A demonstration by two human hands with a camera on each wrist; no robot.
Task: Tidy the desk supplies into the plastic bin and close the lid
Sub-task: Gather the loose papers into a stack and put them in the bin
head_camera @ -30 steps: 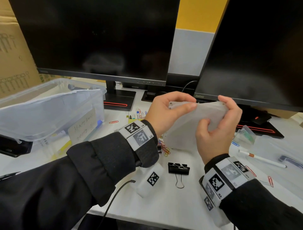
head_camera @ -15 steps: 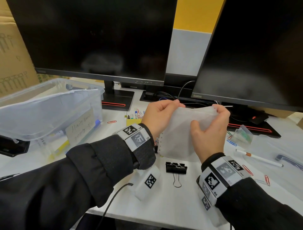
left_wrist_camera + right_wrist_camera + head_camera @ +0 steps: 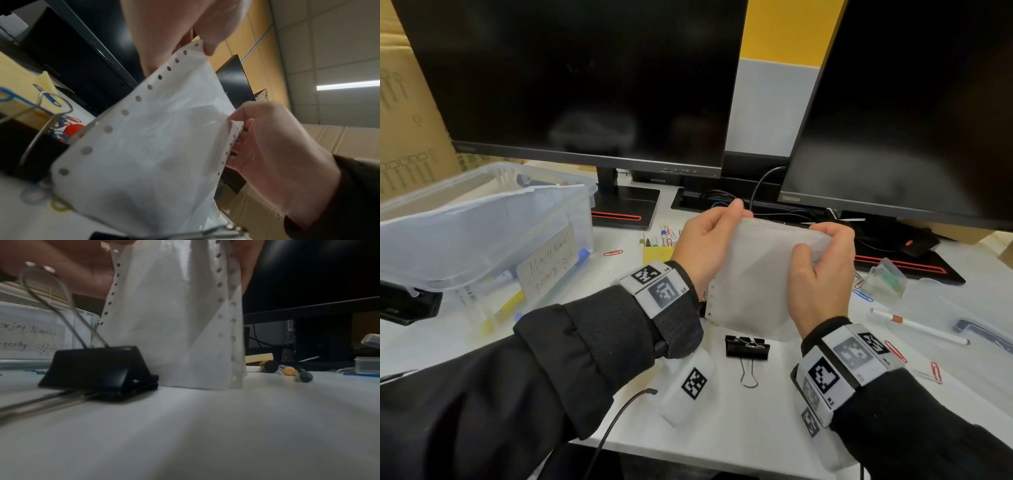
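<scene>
A folded translucent punched plastic sleeve [image 3: 751, 274] stands upright with its lower edge touching the desk. My left hand [image 3: 709, 246] pinches its top left corner and my right hand [image 3: 822, 274] grips its top right edge. The left wrist view shows the sleeve [image 3: 156, 138] with its row of holes. In the right wrist view the sleeve [image 3: 174, 324] stands just behind a black binder clip [image 3: 98, 369]. The clear plastic bin [image 3: 482, 233] sits open at the left with pens and a handwritten label inside. The binder clip [image 3: 747, 347] lies just below the sleeve.
Two monitors [image 3: 585, 85] stand behind. Markers and a yellow sticky pad [image 3: 657, 251] lie behind my left hand. Paper clips [image 3: 613, 253], a small clear box [image 3: 887, 279], a white pen [image 3: 917, 325] and the clear lid [image 3: 969, 308] lie to the right.
Both hands have lowered the sleeve toward the desk and drawn it a little nearer to me, keeping their hold on its top edge.
</scene>
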